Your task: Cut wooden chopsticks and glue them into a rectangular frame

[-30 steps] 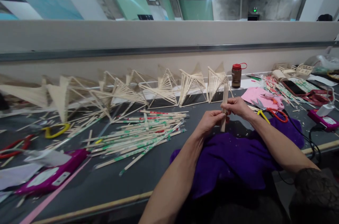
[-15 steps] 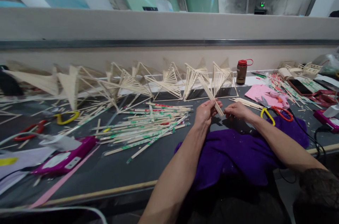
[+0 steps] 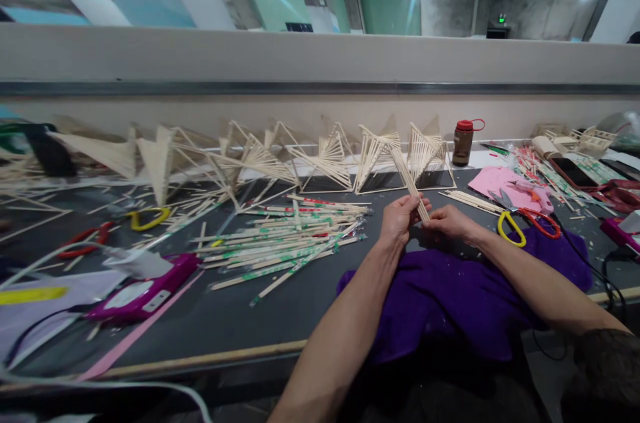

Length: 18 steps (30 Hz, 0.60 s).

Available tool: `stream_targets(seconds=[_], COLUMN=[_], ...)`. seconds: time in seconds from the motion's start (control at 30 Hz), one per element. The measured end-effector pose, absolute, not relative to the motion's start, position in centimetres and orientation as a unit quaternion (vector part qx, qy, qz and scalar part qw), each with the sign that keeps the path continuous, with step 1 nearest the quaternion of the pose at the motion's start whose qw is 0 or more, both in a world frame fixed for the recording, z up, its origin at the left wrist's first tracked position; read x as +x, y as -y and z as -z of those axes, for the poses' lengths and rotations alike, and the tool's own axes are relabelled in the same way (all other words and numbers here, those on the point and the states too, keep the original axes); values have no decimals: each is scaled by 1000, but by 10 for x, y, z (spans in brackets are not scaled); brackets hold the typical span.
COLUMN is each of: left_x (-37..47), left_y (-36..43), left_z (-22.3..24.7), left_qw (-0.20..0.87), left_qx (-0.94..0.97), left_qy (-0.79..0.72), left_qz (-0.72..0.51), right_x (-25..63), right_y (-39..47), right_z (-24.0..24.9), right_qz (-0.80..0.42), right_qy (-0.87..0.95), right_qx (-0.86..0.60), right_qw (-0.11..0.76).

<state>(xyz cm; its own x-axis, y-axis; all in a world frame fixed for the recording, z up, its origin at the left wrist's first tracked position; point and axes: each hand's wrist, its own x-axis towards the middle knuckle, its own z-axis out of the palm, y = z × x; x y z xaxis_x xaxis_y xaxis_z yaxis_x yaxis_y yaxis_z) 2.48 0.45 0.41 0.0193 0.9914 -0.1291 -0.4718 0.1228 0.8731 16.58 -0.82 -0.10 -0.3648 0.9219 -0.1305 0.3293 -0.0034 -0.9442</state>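
Dark worktop (image 3: 280,316), its near edge partly covered by a purple cloth (image 3: 445,303) under the forearms. Right of centre, the left hand (image 3: 397,219) holds thin sticks (image 3: 407,175) in its fingers and hides part of them; their upper ends blend into a stick frame (image 3: 373,157). The right hand (image 3: 453,223) has curled fingers at the lower ends, grip unclear. Scissors (image 3: 511,212) lie right; a magenta power strip (image 3: 620,231) is cut off far right.

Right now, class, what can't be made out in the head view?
Head view, all:
- Number of held sticks: overlapped, partly covered by the left hand.
- Rest of the far-right magenta device: cut off by the right edge.
- Marking on the red-capped bottle: too small.
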Motion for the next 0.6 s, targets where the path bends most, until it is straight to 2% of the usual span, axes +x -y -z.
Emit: stream_targets(seconds=[0.23, 0.6], left_x=[25, -14], left_y=[-2, -13], left_z=[-6, -32], left_qw=[635, 604], left_qx=[337, 259], left_qy=[-377, -328], left_qz=[-584, -679], right_x=[168, 175], right_y=[6, 7], right_z=[1, 6], right_qz=[-501, -495], right_qy=[658, 708], right_qx=[-489, -472], right_qw=[279, 176])
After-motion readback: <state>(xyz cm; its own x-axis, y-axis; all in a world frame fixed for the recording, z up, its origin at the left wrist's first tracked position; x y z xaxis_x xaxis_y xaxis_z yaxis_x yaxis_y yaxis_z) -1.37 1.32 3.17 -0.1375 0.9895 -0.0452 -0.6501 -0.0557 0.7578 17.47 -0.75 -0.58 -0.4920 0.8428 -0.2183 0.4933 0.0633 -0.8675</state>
